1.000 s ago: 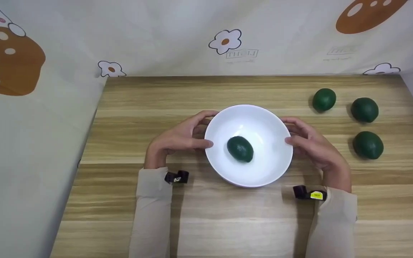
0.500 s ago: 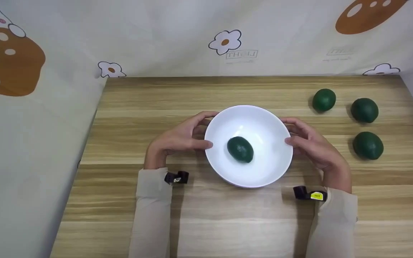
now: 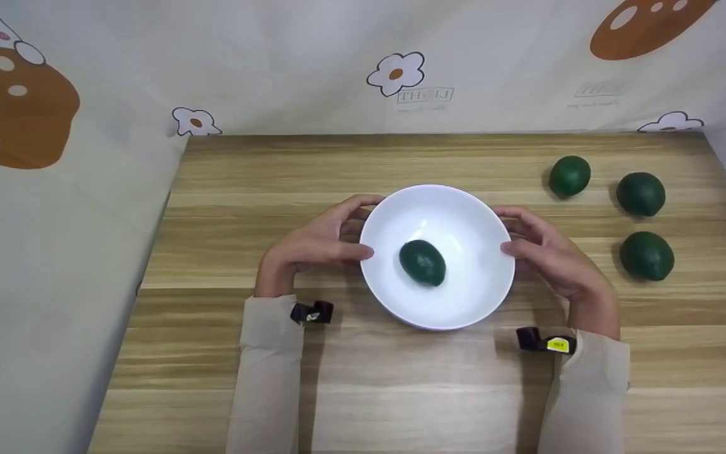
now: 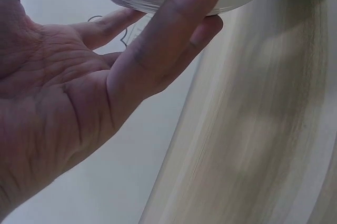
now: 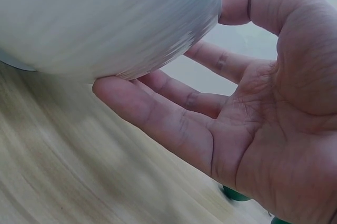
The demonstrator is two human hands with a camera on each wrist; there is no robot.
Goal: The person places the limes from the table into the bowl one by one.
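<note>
A round white bowl stands in the middle of the head view, with one dark green, lemon-shaped fruit lying inside it. My left hand grips the bowl's left side, thumb on the rim and fingers against the outer wall. On the opposite side my right hand holds the bowl the same way. Both wrist views show fingertips reaching under the curved wall: the left hand and the right hand. Whether the bowl's base touches the table cannot be told.
Three more dark green fruits lie to the right on the wooden table: a far fruit, another fruit beside it and a nearer fruit. A patterned pale curtain borders the table's back and left edges.
</note>
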